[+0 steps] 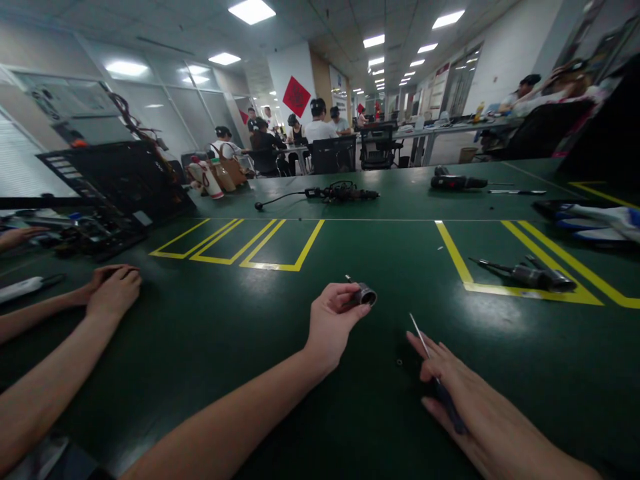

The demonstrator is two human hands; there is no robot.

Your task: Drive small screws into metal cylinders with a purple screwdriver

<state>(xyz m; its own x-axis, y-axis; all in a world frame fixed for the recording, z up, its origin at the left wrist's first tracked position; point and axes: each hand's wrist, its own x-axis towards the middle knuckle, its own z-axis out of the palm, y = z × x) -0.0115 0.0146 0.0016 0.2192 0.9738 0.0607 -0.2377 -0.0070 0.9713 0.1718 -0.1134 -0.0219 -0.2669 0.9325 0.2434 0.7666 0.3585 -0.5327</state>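
- A small metal cylinder (364,295) is being held just above the green tabletop (240,333), near its middle.
- The left hand (333,323) is pinching the cylinder between thumb and fingertips.
- The right hand (453,383) is gripping a screwdriver (421,340) loosely, fingers mostly stretched out, with the thin shaft pointing up toward the cylinder.
- A tiny screw (399,363) is lying on the tabletop between the two hands.
- Yellow tape (280,250) is marking out bays beyond them, and a grey tool (530,275) is lying across the right one.
- A co-worker's hands (113,287) are resting together at far left.
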